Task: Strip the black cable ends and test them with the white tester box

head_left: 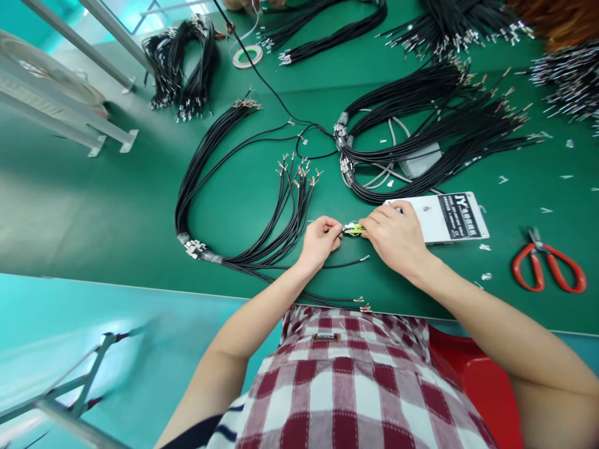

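Observation:
My left hand (322, 242) is closed in a pinch on the end of a black cable (342, 231). Against that end sits a small yellow-green tool (356, 229), gripped in the fingers of my right hand (395, 237); its exact kind is too small to make out. Behind my right hand, partly covered by it, lies a flat white box with a black "JY" label (461, 215). Left of my hands a curved bundle of black cables (182, 199) is gathered by white connectors (194, 249), its stripped ends fanning out near my left wrist.
Red-handled pliers (538, 262) lie at the right. Another black cable bundle (402, 149) curves behind the box, over a grey-white device (421, 161). At the back are a tape roll (247, 57) and more cables (182, 62). Metal posts (112, 43) stand at the left, and white scraps dot the green table.

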Demonstrator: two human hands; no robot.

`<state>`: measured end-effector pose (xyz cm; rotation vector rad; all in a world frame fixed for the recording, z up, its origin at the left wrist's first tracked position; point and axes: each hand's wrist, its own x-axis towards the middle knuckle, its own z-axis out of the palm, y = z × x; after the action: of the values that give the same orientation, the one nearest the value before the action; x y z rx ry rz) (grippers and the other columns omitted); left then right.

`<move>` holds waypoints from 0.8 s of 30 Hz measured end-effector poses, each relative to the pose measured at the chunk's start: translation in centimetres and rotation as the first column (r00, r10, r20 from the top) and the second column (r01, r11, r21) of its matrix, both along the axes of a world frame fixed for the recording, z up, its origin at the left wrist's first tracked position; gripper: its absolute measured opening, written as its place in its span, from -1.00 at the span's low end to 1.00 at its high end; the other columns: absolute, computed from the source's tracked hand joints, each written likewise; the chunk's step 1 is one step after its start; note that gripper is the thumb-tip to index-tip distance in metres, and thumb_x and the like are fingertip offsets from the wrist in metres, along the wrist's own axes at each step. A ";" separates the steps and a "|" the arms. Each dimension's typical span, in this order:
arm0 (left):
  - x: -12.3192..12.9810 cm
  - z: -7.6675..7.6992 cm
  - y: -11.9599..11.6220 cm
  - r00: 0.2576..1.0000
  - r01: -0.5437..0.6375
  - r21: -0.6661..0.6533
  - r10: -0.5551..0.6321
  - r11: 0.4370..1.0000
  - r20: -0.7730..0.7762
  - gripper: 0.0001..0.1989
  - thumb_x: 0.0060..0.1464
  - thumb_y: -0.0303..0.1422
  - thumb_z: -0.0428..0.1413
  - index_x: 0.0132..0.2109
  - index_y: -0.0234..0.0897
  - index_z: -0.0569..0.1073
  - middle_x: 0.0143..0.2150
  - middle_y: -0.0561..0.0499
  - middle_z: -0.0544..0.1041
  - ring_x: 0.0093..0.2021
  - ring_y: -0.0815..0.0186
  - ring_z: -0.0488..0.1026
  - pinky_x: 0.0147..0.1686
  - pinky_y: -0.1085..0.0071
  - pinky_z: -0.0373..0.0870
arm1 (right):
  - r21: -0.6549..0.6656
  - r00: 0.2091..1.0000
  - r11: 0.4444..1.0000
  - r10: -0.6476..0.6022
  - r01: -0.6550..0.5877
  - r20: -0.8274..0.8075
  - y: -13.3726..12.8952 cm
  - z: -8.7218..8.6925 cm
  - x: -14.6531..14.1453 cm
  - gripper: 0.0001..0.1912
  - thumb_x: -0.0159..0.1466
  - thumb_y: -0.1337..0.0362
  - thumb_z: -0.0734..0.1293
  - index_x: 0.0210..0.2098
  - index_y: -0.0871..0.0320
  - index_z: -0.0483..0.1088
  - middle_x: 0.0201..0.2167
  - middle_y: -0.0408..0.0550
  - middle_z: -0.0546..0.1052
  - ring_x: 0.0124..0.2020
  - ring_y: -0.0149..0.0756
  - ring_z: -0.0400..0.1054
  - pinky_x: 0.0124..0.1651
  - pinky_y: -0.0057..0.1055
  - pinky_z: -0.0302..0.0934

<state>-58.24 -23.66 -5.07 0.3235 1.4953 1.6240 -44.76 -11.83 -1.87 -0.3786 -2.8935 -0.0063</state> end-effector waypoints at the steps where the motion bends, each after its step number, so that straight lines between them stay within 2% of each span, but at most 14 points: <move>1: 0.0 0.0 0.0 1.000 0.003 0.006 -0.003 1.000 0.002 -0.73 -0.02 -0.35 0.32 -0.41 -0.36 0.36 -0.58 0.15 0.39 -0.75 0.61 0.16 -0.71 0.59 -0.10 | -0.019 1.000 1.000 -0.003 0.003 -0.009 0.0 0.0 0.0 -0.77 0.38 0.44 0.20 -0.33 0.06 0.41 -0.36 -0.05 0.54 -0.18 -0.17 0.33 0.03 -0.12 0.01; 4: 0.0 -0.1 0.0 1.000 0.007 0.016 -0.007 1.000 0.001 -0.75 0.00 -0.37 0.30 -0.40 -0.37 0.37 -0.59 0.15 0.39 -0.75 0.61 0.16 -0.72 0.60 -0.10 | -0.052 1.000 0.999 -0.004 0.003 -0.028 0.0 -0.1 0.0 -0.77 0.38 0.42 0.20 -0.32 0.06 0.42 -0.35 -0.06 0.54 -0.17 -0.17 0.33 0.04 -0.11 0.00; 7: 0.1 0.0 0.1 1.000 0.002 -0.017 -0.002 1.000 -0.016 -0.75 0.01 -0.38 0.30 -0.40 -0.36 0.36 -0.59 0.16 0.39 -0.76 0.61 0.15 -0.72 0.60 -0.09 | -0.007 1.000 1.000 0.004 -0.004 -0.022 -0.2 0.1 -0.2 -0.84 0.38 0.36 0.23 -0.27 0.08 0.44 -0.32 -0.05 0.57 -0.16 -0.14 0.35 0.04 -0.08 0.02; 10: 0.1 0.0 0.1 0.999 -0.006 -0.053 0.003 0.999 -0.053 -0.78 0.03 -0.40 0.27 -0.39 -0.35 0.36 -0.59 0.18 0.39 -0.76 0.61 0.16 -0.73 0.59 -0.06 | 0.020 0.999 0.999 0.026 -0.025 -0.041 -0.2 0.8 0.4 -0.88 0.35 0.32 0.30 -0.14 0.14 0.45 -0.18 0.00 0.61 -0.08 -0.09 0.38 0.08 -0.02 0.01; 12: 0.1 0.1 0.1 0.997 -0.006 -0.058 0.001 0.998 -0.079 -0.81 0.05 -0.43 0.25 -0.39 -0.35 0.36 -0.59 0.17 0.40 -0.77 0.60 0.18 -0.73 0.60 -0.05 | 0.013 0.992 0.999 0.032 -0.031 -0.119 -0.2 1.3 1.8 -0.79 0.35 0.31 0.31 -0.03 0.15 0.43 -0.05 0.01 0.61 0.02 -0.08 0.40 0.15 0.00 -0.01; 14: 0.1 0.1 0.1 0.995 -0.002 -0.058 -0.004 0.998 -0.100 -0.85 0.07 -0.47 0.21 -0.40 -0.35 0.36 -0.58 0.17 0.40 -0.77 0.60 0.19 -0.74 0.60 -0.04 | -0.009 0.966 1.000 -0.030 0.029 -0.258 -0.2 1.3 4.0 -0.72 0.34 0.33 0.32 0.05 0.13 0.39 0.03 0.01 0.59 0.07 -0.10 0.42 0.21 -0.01 0.00; 17: 0.0 0.1 0.1 0.992 0.011 -0.063 -0.019 0.998 -0.123 -0.87 0.07 -0.51 0.17 -0.41 -0.36 0.36 -0.58 0.16 0.40 -0.77 0.59 0.21 -0.74 0.61 -0.02 | -0.079 0.853 0.974 -0.224 0.212 -0.472 -0.7 0.4 7.5 -0.67 0.29 0.38 0.36 0.04 0.11 0.34 -0.03 0.02 0.62 0.04 -0.11 0.48 0.19 -0.08 0.12; 20: 0.0 0.1 0.1 0.990 0.024 -0.069 -0.033 0.997 -0.139 -0.87 0.06 -0.50 0.17 -0.41 -0.36 0.36 -0.58 0.16 0.40 -0.77 0.58 0.21 -0.74 0.61 0.00 | -0.091 0.846 0.972 -0.235 0.219 -0.478 -2.0 -1.2 9.5 -0.62 0.25 0.42 0.38 0.03 0.07 0.28 -0.04 -0.01 0.63 0.07 -0.11 0.48 0.20 -0.09 0.15; 24: -0.3 0.1 -0.3 0.988 0.021 -0.085 -0.034 0.996 -0.153 -0.84 0.04 -0.44 0.22 -0.39 -0.35 0.37 -0.57 0.16 0.40 -0.76 0.59 0.21 -0.74 0.60 -0.02 | -0.042 0.847 0.969 -0.232 0.242 -0.479 -2.6 -2.8 9.5 -0.59 0.23 0.45 0.39 0.01 0.07 0.25 -0.10 -0.06 0.66 0.05 -0.12 0.50 0.25 -0.06 0.11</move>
<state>-58.56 -23.94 -4.97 0.4294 1.6625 1.5389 -35.25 -14.43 -4.63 -0.6331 -2.3369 0.0161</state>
